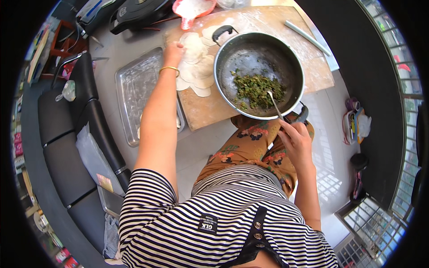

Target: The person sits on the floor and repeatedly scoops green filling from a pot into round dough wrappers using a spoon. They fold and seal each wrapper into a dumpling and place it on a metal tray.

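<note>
Flat round dough wrappers (196, 72) overlap on a floured wooden board (209, 114). My left hand (174, 53) is at their left edge, its fingers curled against a wrapper; whether they pinch it is hard to see. A large two-handled metal pot (241, 53) rests on the board, right of the wrappers. Chopped green filling (256, 87) lies in its near half. In my right hand (296, 140), by the pot's near rim, is the handle of a metal spoon (275, 104). The spoon's head touches the filling.
Left of the board lies a metal tray (134, 80), partly hidden by my left forearm. Beyond the board are a red scoop of flour (194, 8) and a black appliance (140, 15). A pale rod (306, 37) lies at the board's far right. A black sofa (67, 134) stands left.
</note>
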Motion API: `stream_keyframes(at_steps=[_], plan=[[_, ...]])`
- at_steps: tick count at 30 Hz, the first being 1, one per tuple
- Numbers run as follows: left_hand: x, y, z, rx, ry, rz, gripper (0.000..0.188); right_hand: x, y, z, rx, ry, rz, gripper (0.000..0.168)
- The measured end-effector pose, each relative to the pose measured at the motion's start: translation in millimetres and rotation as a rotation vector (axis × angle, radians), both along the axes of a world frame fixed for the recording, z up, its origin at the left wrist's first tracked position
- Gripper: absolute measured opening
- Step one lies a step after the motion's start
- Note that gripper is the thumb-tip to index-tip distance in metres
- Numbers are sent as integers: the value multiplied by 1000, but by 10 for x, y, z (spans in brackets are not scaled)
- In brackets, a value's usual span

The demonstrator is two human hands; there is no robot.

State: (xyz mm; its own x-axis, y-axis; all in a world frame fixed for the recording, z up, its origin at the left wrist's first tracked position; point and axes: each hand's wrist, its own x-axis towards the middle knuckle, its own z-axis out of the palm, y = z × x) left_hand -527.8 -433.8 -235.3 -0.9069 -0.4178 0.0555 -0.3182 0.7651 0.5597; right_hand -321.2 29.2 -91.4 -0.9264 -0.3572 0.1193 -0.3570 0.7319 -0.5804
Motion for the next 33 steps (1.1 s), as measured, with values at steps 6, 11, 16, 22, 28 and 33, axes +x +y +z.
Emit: stream_keyframes(at_steps=[6,11,16,22,28,33], plan=[[98,149,188,-323,23,-77,20,-185,-57,-123,-17,159,49,32],[263,324,349,12,204,-44,24,-143,82,258,-55,167,74,31],[380,369,533,538,594,66,17,-212,166,378,38,152,191,28],[881,620,1012,1480,688,132,16,-422,233,278,24,54,315,25],[1484,664,1020,1856,668,-96,19,-553,249,399,23,-19,401,22],[1881,812,1053,2009,593,-147,28,-546,242,528,-37,-204,243,14]])
